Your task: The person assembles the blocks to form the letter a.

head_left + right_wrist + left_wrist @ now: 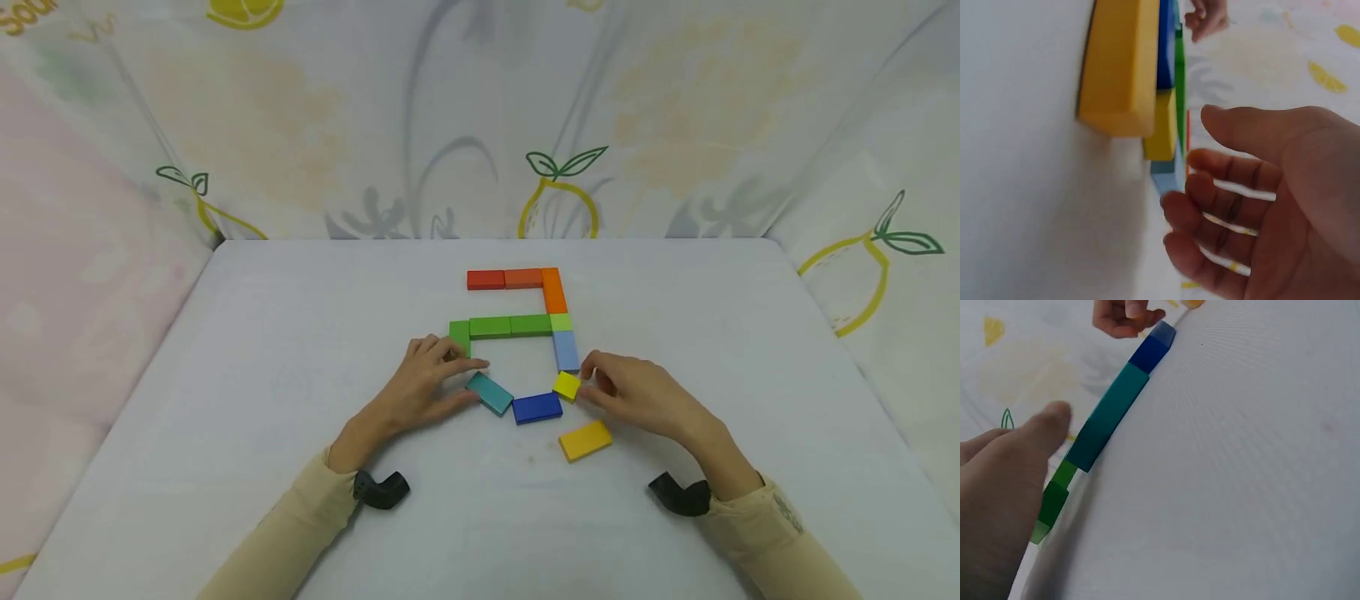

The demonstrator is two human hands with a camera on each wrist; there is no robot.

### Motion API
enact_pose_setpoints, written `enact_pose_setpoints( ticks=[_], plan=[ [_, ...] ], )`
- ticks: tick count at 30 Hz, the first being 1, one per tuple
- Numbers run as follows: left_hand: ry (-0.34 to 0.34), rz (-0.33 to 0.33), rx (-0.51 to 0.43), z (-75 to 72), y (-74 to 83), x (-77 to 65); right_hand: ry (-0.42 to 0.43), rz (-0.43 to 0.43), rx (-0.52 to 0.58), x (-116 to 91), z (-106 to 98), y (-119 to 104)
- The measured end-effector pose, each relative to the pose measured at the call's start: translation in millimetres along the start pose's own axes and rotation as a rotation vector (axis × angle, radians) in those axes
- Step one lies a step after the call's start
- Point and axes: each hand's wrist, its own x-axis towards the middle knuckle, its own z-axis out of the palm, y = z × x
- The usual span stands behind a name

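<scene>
My left hand (427, 385) is beside the left end of a teal block (491, 393), its index finger and thumb spread around that end without pinching it. In the left wrist view, the thumb (1054, 425) is apart from the teal block. Just right of a small yellow cube (567, 386), my right hand (637, 392) has loosely bent fingers and holds nothing, as the right wrist view shows. A dark blue block (537, 408) lies between the teal block and the cube. Nearer the person is an amber-yellow block (585, 441), set apart from the others.
Green blocks (490, 327) form a row, with another green block (460, 333) partly behind the left hand. A light green piece (560, 322) and a light blue block (566, 352) continue on the right. Red (486, 280) and orange (553, 290) blocks lie farther back on the white table (315, 300).
</scene>
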Motion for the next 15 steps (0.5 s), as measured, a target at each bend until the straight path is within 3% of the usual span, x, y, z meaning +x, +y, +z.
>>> enact_pose_setpoints(
  ticks=[4, 7, 10, 15],
  plan=[
    [0.060, -0.147, 0.028, -0.3, -3.3, -0.1, -0.011, -0.148, -0.025, -7.5, 2.6, -16.3],
    [0.065, -0.227, 0.031, -0.2, -5.3, -1.1, -0.021, -0.279, -0.075, -12.1, 9.4, -29.4],
    [0.055, -0.257, 0.004, 0.6, -6.6, -1.8, -0.053, -0.347, -0.121, -14.4, 16.8, -40.6],
    [0.071, -0.258, -0.059, 1.9, -7.1, -1.4, -0.125, -0.369, -0.193, -15.5, 24.5, -48.9]
  ],
)
